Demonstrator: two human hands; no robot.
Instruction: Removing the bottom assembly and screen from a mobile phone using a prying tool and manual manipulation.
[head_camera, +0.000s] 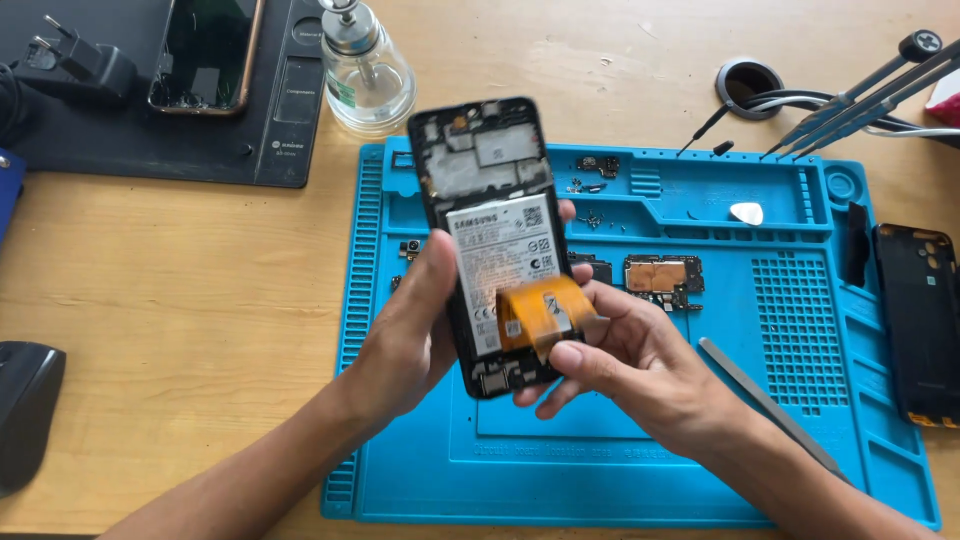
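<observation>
An opened black phone (487, 180) with its back cover off is held above the blue repair mat (700, 420). Its white-labelled battery (500, 250) faces me. My left hand (410, 330) grips the phone along its left edge. My right hand (620, 350) supports the lower right side, with thumb and fingers pinching an orange flex ribbon (545, 312) that curls up off the lower part of the battery.
On the mat lie a circuit board (662, 278), small parts and screws (590, 188), a white pick (746, 212) and metal tweezers (770, 405). A black back cover (920, 320) rests at right, a glass liquid dispenser (365, 70) and another phone (205, 52) at the back.
</observation>
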